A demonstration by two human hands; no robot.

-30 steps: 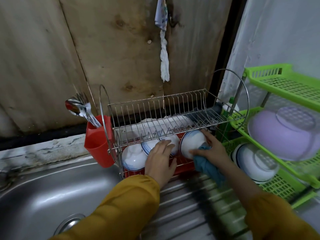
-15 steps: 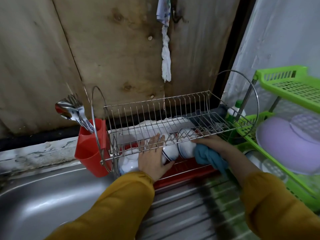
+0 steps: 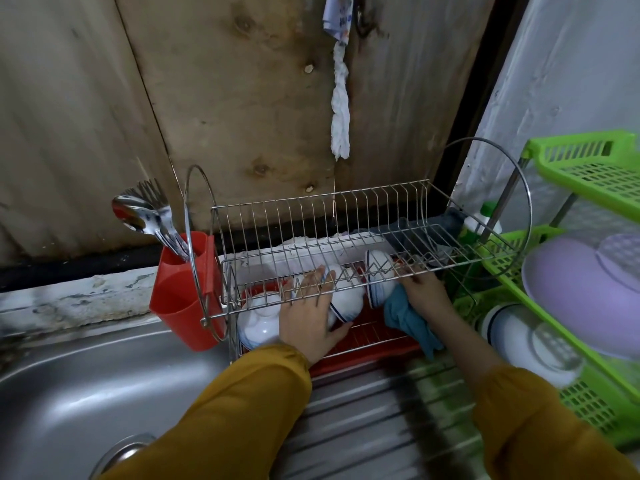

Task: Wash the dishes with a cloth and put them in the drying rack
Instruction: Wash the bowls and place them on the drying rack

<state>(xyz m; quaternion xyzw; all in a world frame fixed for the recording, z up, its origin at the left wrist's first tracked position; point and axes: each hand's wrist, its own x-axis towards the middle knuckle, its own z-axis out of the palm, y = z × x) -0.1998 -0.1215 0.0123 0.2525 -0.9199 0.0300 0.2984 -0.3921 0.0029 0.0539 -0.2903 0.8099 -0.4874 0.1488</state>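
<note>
Head view: left hand (image 3: 308, 320) reaches under the upper tier of the drying rack (image 3: 346, 216), fingers spread over the middle bowl (image 3: 346, 303), thumb hooked below its rim. Right hand (image 3: 424, 289) keeps the blue cloth (image 3: 408, 318) bunched under curled fingers, fingertips at the right bowl (image 3: 379, 282). Both bowls stand on edge in the lower tier, over the red tray (image 3: 377, 341).

Risk: bowls probably wet and set close together. An uneven release could roll one into its neighbour, or chip a rim on the wire.

Surface: ribbed steel drainboard beside the sink (image 3: 86, 393). Plank wall behind, green shelf (image 3: 588, 161) to my right.
</note>
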